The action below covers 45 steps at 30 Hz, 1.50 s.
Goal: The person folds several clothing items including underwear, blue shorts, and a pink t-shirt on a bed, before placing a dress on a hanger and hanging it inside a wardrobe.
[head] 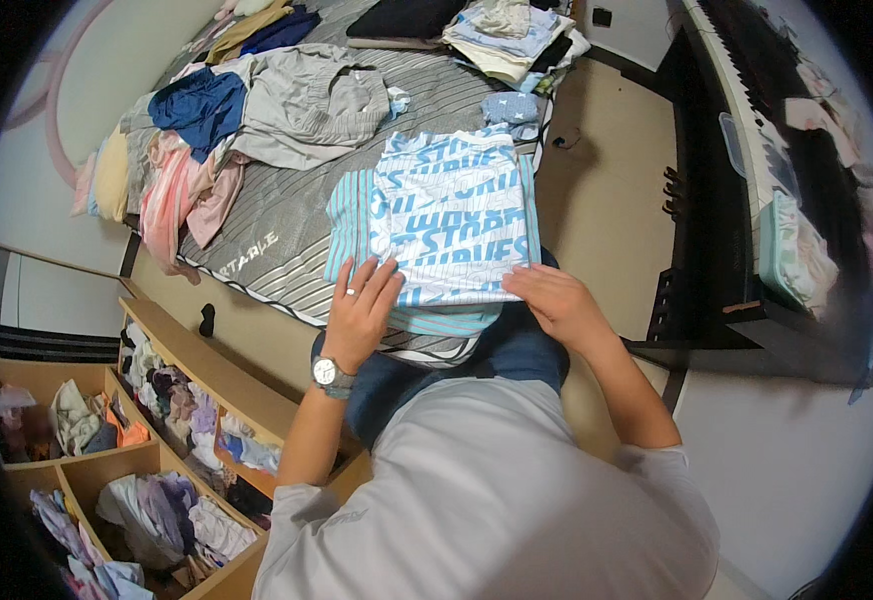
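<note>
A white garment with blue lettering (451,217) lies spread, partly folded, on a turquoise striped garment (348,217) at the near edge of the bed. My left hand (365,307) rests with fingers spread on its near left corner, a ring and a wristwatch on that arm. My right hand (556,300) lies flat on the near right corner, fingers close together, thumb partly hidden. Neither hand visibly grips the cloth. Just beyond the white garment is a small folded blue patterned cloth (510,109).
The bed (279,225) bears grey shorts (301,105), a dark blue garment (200,105), pink clothes (170,195) and a folded stack (511,37). Open wooden drawers (196,367) full of clothes stand at lower left. A piano keyboard (744,90) runs along the right.
</note>
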Each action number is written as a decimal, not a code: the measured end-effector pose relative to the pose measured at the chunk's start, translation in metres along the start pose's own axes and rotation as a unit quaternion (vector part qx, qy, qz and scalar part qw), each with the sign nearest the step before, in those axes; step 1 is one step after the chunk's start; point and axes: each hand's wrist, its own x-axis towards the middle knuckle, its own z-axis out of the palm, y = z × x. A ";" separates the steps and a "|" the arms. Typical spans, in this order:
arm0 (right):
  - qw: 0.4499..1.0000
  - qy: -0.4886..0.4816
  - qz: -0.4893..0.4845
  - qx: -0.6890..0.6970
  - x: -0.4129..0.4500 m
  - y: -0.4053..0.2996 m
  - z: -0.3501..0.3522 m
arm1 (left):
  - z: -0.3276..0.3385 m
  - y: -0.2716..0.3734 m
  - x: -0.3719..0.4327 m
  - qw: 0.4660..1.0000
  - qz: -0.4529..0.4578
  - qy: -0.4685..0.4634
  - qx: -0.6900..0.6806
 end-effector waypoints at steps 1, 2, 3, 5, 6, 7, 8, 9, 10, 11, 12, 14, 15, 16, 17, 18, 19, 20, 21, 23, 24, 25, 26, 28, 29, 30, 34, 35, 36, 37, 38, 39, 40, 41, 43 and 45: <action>1.000 0.002 0.002 -0.001 -0.002 0.000 -0.002 | -0.003 0.000 0.001 1.000 0.012 -0.002 0.004; 1.000 -0.014 -0.005 -0.006 -0.005 0.000 -0.006 | -0.007 0.001 0.002 1.000 0.015 -0.001 0.001; 0.999 -0.029 -0.010 -0.010 -0.007 -0.001 -0.009 | -0.017 0.002 0.007 1.000 0.017 -0.002 0.000; 0.999 -0.045 0.007 0.011 -0.002 -0.009 -0.031 | -0.040 0.001 0.014 0.991 0.025 -0.112 -0.073; 0.997 -0.063 0.016 0.035 0.000 -0.011 -0.040 | -0.049 -0.003 0.017 0.982 0.010 -0.157 -0.106; 0.996 -0.055 0.027 0.061 0.006 -0.004 -0.045 | -0.057 -0.009 0.026 0.980 0.022 -0.160 -0.120; 0.993 -0.042 0.061 0.095 0.016 0.000 -0.051 | -0.060 -0.019 0.035 0.977 0.033 -0.161 -0.133; 0.987 -0.031 0.088 0.129 0.033 0.006 -0.054 | -0.058 -0.035 0.043 0.976 0.022 -0.096 -0.196; 0.985 0.022 0.086 0.147 0.054 0.023 -0.052 | -0.049 -0.053 0.054 0.972 -0.007 -0.050 -0.229; 0.980 0.072 0.079 0.169 0.079 0.042 -0.045 | -0.031 -0.076 0.062 0.957 -0.109 -0.013 -0.269; 0.965 0.070 0.159 0.195 0.098 0.063 -0.046 | -0.042 -0.064 0.107 0.940 -0.153 -0.001 -0.304; 0.946 0.063 0.227 0.221 0.122 0.088 -0.040 | -0.014 -0.083 0.133 0.964 -0.134 0.183 -0.136; 0.957 0.122 0.240 0.108 0.122 0.104 -0.030 | -0.006 -0.077 0.136 0.964 -0.131 0.183 -0.140; 0.952 0.178 0.248 -0.007 0.123 0.113 -0.022 | -0.001 -0.068 0.138 0.967 -0.123 0.204 -0.091; 0.951 0.181 0.250 -0.011 0.117 0.120 -0.016 | 0.004 -0.059 0.139 0.967 -0.113 0.223 -0.043; 0.940 0.197 0.279 0.026 0.108 0.119 -0.009 | 0.003 -0.042 0.131 0.977 -0.103 0.177 -0.059; 0.926 0.212 0.304 0.067 0.101 0.114 -0.001 | 0.000 -0.027 0.122 0.977 -0.103 0.176 -0.057; 0.927 0.220 0.296 0.062 0.090 0.116 0.007 | 0.001 -0.012 0.115 0.993 -0.053 0.103 -0.031; 0.924 0.201 0.320 0.057 0.088 0.097 0.008 | 0.005 -0.004 0.105 1.000 -0.007 0.027 0.000; 0.928 0.163 0.332 0.051 0.084 0.084 0.018 | 0.025 -0.001 0.091 0.998 -0.055 -0.041 -0.009; 0.921 0.151 0.353 0.062 0.088 0.075 0.021 | 0.038 -0.004 0.086 0.994 -0.089 -0.059 0.006; 0.913 0.145 0.374 0.069 0.092 0.070 0.022 | 0.046 -0.008 0.087 0.996 -0.081 -0.048 0.007; 0.908 0.126 0.391 0.082 0.095 0.071 0.025 | 0.051 -0.013 0.086 0.994 -0.087 -0.070 -0.004; 0.901 0.095 0.404 0.123 0.105 0.075 0.024 | 0.054 -0.023 0.085 0.991 -0.086 -0.099 -0.032; 0.893 0.084 0.399 0.187 0.111 0.076 0.022 | 0.052 -0.033 0.086 0.992 -0.080 -0.090 -0.027; 0.870 0.088 0.421 0.240 0.106 0.091 0.031 | 0.053 -0.039 0.086 0.989 -0.082 -0.089 -0.083; 0.805 0.092 0.424 0.404 0.101 0.102 0.041 | 0.048 -0.058 0.073 0.988 -0.142 -0.064 0.000; 0.804 0.089 0.437 0.393 0.099 0.105 0.044 | 0.053 -0.065 0.066 0.983 -0.175 -0.058 -0.006; 0.796 0.092 0.443 0.402 0.098 0.104 0.044 | 0.055 -0.068 0.061 0.983 -0.177 -0.057 -0.006; 0.796 0.089 0.443 0.402 0.099 0.104 0.045 | 0.057 -0.071 0.056 0.979 -0.195 -0.055 -0.002; 0.795 0.112 0.433 0.410 0.098 0.105 0.046 | 0.061 -0.074 0.051 0.975 -0.215 -0.054 0.001; 0.793 0.132 0.425 0.415 0.096 0.101 0.045 | 0.067 -0.081 0.046 0.974 -0.221 -0.058 -0.003; 0.772 0.140 0.427 0.448 0.108 0.077 0.030 | 0.070 -0.092 0.042 0.960 -0.255 0.003 -0.116; 0.765 0.163 0.385 0.489 0.110 0.081 0.037 | 0.074 -0.105 0.037 0.929 -0.286 0.066 -0.226; 0.643 0.144 0.397 0.639 0.118 0.074 0.021 | 0.075 -0.130 0.044 0.867 -0.346 0.131 -0.334; 0.518 0.111 0.416 0.739 0.116 0.096 0.019 | 0.073 -0.156 0.065 0.861 -0.362 0.137 -0.330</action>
